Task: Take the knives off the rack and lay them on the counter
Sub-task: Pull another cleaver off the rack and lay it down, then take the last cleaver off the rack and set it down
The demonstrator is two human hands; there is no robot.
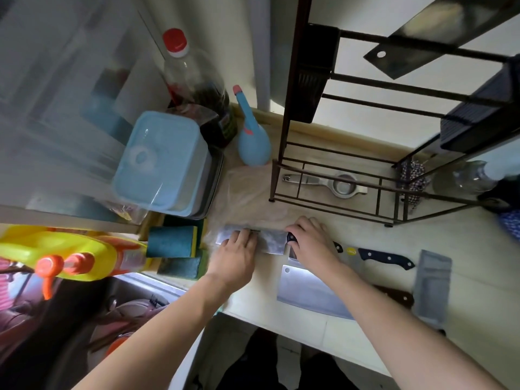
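A cleaver [271,242] lies flat on the pale counter [365,229] in front of the dark metal rack [332,175]. My right hand [312,242] is closed around its dark handle, and my left hand [239,249] presses flat on the blade. Nearer the counter's front edge lie a big cleaver [306,291] with a brown handle, a knife with a black riveted handle [385,258], and a grey cleaver [432,285] at the right. One more blade [427,38] with a hole sticks out of the rack's top slot.
A metal squeezer [326,182] lies inside the rack's base. A blue spray bottle [251,136], a dark bottle [197,88] and a blue lidded box [163,161] stand at the left. Sponges [174,243] sit beside the sink [126,305]. A yellow jug [62,251] is at far left.
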